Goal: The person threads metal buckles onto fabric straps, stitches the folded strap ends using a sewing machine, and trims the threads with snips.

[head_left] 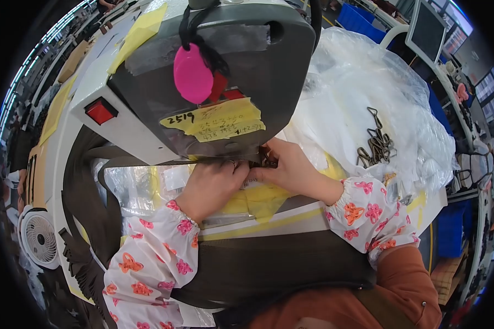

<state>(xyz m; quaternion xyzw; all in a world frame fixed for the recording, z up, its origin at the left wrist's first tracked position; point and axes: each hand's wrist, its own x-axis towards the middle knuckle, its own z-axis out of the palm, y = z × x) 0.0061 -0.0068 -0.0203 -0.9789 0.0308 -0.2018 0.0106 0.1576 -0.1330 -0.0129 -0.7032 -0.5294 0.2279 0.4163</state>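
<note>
On the right of the worktop (pixel 436 204), I see a clear plastic bag (pixel 411 77) with pale contents, dark metal buckles (pixel 376 145) heaped on its near part. Beyond its far side stands a blue bin (pixel 358 21), its contents unclear to me. Both forearms reach from the near side to below the machine head (pixel 282 82). My right hand (pixel 292 169) comes in from the right, thumb and forefinger pinching a small metal piece (pixel 267 160). My left hand (pixel 217 183) bends inward beside a dark strap (pixel 129 159); its fingertips are hidden, so I cannot tell its grip.
</note>
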